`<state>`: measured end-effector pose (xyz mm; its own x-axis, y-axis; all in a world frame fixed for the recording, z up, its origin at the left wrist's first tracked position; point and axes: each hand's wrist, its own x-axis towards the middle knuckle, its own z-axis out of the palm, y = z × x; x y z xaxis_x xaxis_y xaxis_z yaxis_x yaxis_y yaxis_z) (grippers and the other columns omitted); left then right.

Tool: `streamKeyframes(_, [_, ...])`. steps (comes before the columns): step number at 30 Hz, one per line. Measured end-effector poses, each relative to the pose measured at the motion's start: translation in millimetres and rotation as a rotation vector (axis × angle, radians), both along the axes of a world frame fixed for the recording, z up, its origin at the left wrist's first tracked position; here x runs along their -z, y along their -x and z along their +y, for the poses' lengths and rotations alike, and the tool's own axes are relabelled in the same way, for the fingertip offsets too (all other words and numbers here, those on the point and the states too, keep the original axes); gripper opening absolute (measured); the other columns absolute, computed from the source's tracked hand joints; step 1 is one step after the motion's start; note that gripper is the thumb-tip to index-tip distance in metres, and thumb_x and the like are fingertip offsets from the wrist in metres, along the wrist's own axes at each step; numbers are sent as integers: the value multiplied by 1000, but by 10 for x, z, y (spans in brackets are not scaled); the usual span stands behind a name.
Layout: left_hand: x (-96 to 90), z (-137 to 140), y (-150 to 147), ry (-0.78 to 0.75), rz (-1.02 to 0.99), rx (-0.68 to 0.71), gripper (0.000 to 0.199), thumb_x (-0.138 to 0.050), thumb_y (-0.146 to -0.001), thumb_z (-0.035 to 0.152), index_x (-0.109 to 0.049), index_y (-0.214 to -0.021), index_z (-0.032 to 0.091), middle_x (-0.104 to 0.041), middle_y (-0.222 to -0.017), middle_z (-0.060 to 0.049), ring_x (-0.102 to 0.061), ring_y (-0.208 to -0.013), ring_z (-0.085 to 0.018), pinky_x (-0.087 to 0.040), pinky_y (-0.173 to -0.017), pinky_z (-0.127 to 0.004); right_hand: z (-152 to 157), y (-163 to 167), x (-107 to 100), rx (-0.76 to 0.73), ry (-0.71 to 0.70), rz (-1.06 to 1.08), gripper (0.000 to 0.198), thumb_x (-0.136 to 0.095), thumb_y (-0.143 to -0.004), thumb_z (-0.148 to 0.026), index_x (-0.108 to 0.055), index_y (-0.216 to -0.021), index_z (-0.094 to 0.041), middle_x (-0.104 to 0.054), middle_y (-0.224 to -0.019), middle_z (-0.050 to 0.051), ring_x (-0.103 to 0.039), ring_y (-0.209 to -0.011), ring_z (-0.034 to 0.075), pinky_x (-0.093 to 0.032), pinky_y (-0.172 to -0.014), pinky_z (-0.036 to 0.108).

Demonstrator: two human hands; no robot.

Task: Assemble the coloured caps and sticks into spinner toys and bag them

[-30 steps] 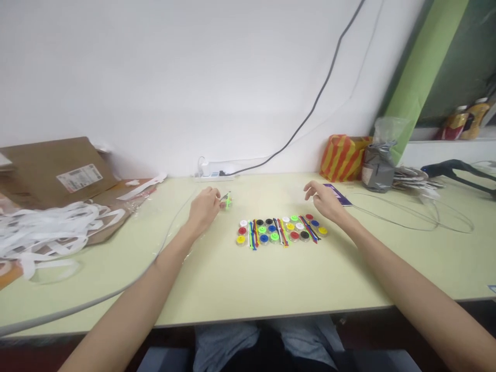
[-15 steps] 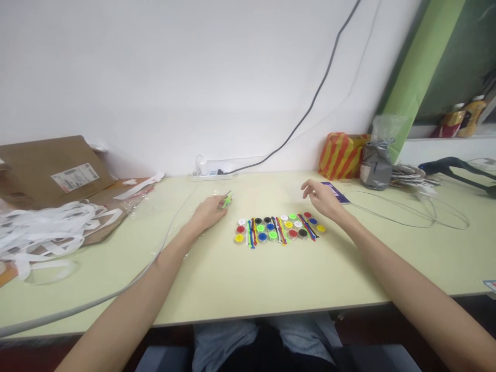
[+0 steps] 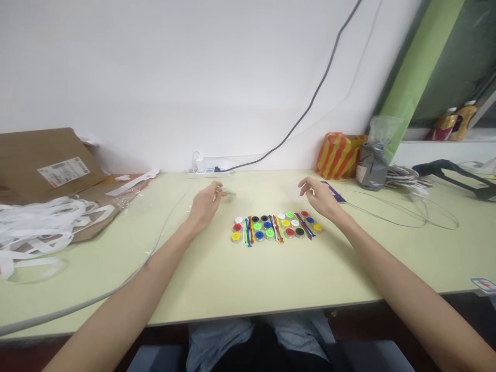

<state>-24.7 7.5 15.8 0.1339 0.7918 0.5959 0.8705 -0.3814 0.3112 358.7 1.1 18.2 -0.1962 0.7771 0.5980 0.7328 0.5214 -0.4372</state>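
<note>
My left hand is closed with its fingertips round a small thing with a bright green end. Its shape is blurred and partly hidden by the fingers. My right hand hovers at the right with bent fingers spread apart. Beside those fingertips is a faint, see-through plastic piece; whether they touch it I cannot tell. Between and in front of both hands lie round clear pieces with coloured tops, grouped in neat blocks. Bundles of thin coloured plastic arrow-ended sticks lie between the blocks.
White strapping and a cardboard box occupy the left side. A grey cable crosses over my left forearm. At the back are a power strip and a striped bag. A purple card lies behind my right hand.
My left hand has lifted and turned slightly, and the small green-ended thing now points to the right. The right hand stays by the see-through plastic. The whole view has shifted slightly.
</note>
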Motion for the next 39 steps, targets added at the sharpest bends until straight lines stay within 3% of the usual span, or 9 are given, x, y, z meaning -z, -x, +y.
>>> streamKeyframes(5, [-40,-61,-85,-88,14,-32,26,-43,-101,35,-67,-103,24,-76,-94,-4,-71,-85,-24,-47,-78,-32,-18,18,-11,1,-12,-5,33,-43,-75,-3,-60,-97,-21,-74,-79,2,-58,-75,21,-40,-71,30])
streamKeyframes(10, [-92,-115,-118,-223,-53,-68,24,-45,-101,34,-67,-103,24,-76,-93,-2,-70,-84,-21,-46,-78,-30,74,-61,-8,50,-40,14,34,-43,-74,-4,-61,-97,-21,-74,-80,3,-60,-77,22,-42,-73,32])
streamKeyframes(15, [-169,-153,-135,-330,-196,-35,22,-44,-101,31,-64,-104,22,-72,-104,-4,-67,-92,-19,-50,-81,-29,214,-445,-7,365,-99,128,35,-42,-73,-5,-61,-99,-20,-74,-86,8,-63,-89,26,-44,-83,37])
streamKeyframes(19, [-221,-180,-151,-424,-297,41,18,-42,-101,29,-59,-101,21,-66,-110,-8,-62,-107,-19,-53,-81,-28,258,-870,68,654,-36,180,39,-42,-75,-5,-60,-107,-18,-74,-90,13,-63,-100,31,-42,-90,43])
streamKeyframes(22, [-224,-172,-147,-459,-357,64,16,-43,-100,30,-57,-99,21,-63,-110,-8,-60,-108,-20,-54,-80,-29,271,-1090,189,764,40,178,42,-43,-74,-7,-60,-111,-18,-74,-92,14,-62,-105,33,-41,-92,46])
streamKeyframes(27, [-224,-167,-138,-517,-402,103,11,-46,-99,28,-54,-99,21,-60,-109,-8,-59,-103,-19,-53,-82,-30,323,-1186,337,775,128,126,34,-48,-74,-10,-63,-104,-16,-74,-91,14,-63,-104,33,-42,-91,45])
streamKeyframes(33, [-275,-199,-168,-579,-506,76,5,-47,-99,28,-48,-100,23,-57,-99,-5,-58,-91,-17,-49,-85,-31,402,-1189,328,808,179,42,28,-49,-76,-13,-64,-99,-17,-74,-89,15,-64,-102,33,-43,-89,44])
streamKeyframes(39, [-287,-109,-127,-560,-726,111,9,-47,-100,27,-42,-105,23,-53,-89,-2,-57,-76,-15,-48,-69,-28,426,-1209,369,789,172,-2,24,-51,-75,-15,-65,-94,-18,-74,-90,15,-65,-100,33,-43,-88,45])
